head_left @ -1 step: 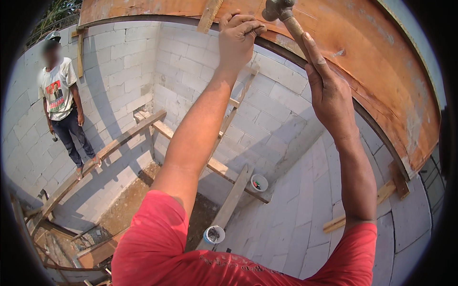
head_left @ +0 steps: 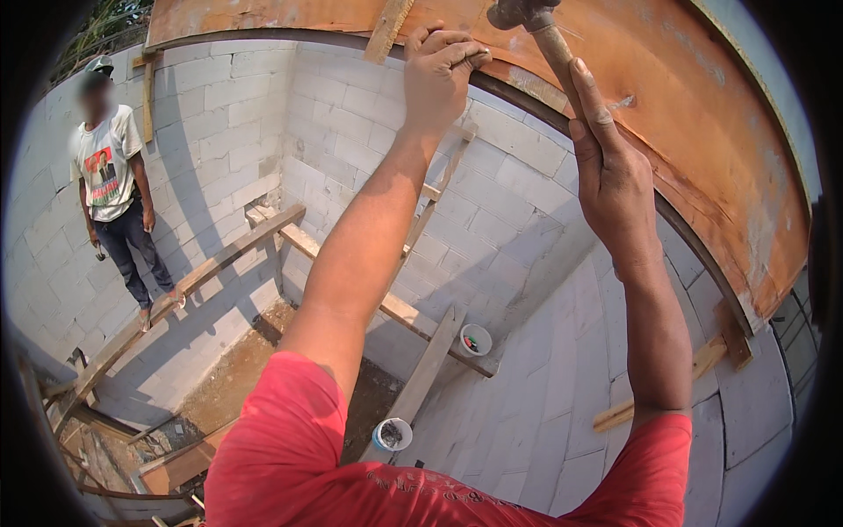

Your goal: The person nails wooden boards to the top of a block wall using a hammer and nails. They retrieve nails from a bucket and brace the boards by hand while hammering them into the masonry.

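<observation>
At the upper middle my left hand (head_left: 439, 75) is closed in a pinch against the lower edge of an orange-brown plywood panel (head_left: 694, 114). Whatever sits between its fingertips is too small to make out. My right hand (head_left: 615, 180) grips the wooden handle of a hammer (head_left: 555, 57), thumb and forefinger stretched along it. The dark hammer head is up at the top edge of the picture, right of my left hand and apart from it. A short wooden batten (head_left: 386, 31) stands against the panel just left of my left hand.
Pale block walls (head_left: 351, 101) surround the space. A person (head_left: 110, 171) stands at left on a wooden beam (head_left: 233, 250), holding a small tool. Lower down, a plank (head_left: 426, 364) carries two white buckets (head_left: 475, 340) (head_left: 392, 434). A wood strip (head_left: 615, 415) lies against the right wall.
My right hand and the hammer have shifted slightly to the right, the head a little farther from my left hand. My left hand stays in its pinch at the panel edge.
</observation>
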Available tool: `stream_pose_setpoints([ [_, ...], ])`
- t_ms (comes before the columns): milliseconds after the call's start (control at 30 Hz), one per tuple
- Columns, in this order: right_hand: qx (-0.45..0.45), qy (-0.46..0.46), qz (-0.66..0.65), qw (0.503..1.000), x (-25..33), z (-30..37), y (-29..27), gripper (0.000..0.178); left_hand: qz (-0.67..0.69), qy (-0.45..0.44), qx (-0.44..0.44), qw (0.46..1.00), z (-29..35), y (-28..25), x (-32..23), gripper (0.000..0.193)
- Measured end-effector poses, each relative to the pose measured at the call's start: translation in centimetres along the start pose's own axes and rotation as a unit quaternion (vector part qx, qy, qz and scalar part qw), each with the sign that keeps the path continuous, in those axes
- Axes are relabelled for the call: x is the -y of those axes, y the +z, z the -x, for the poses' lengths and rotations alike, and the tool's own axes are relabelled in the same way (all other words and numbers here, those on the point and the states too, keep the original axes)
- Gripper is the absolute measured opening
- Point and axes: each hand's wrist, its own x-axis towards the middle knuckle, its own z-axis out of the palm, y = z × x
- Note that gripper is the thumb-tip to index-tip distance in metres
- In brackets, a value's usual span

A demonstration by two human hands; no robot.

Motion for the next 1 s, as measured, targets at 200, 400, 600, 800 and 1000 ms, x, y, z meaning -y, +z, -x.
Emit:
stream_pose_setpoints([
  [200, -0.025, -0.068, 0.029, 0.997, -1.8, 0.1, 2.1, 0.062, 0.024, 0.006, 0.001, 1.000, -0.1, 0.1, 0.5, 0.013],
  [400, -0.203, -0.180, -0.057, 0.961, -0.2, 0.2, 2.5, 0.065, -0.014, -0.099, -0.004, 0.995, 1.9, -0.7, 0.5, 0.052],
  [600, -0.022, 0.022, -0.021, 0.999, -0.2, 0.5, 1.3, 0.067, 0.424, -0.657, -0.096, 0.616, 3.1, -0.8, -2.0, 0.127],
  [800, -0.195, -0.175, -0.030, 0.965, -0.7, 0.3, 2.1, 0.063, 0.516, -0.555, -0.110, 0.643, 2.3, 1.5, -0.3, 0.114],
  [1000, 0.027, -0.024, 0.046, 0.998, 0.1, -0.2, 1.0, 0.067, 0.513, -0.557, -0.153, 0.635, 2.7, 2.7, 0.0, 0.099],
])
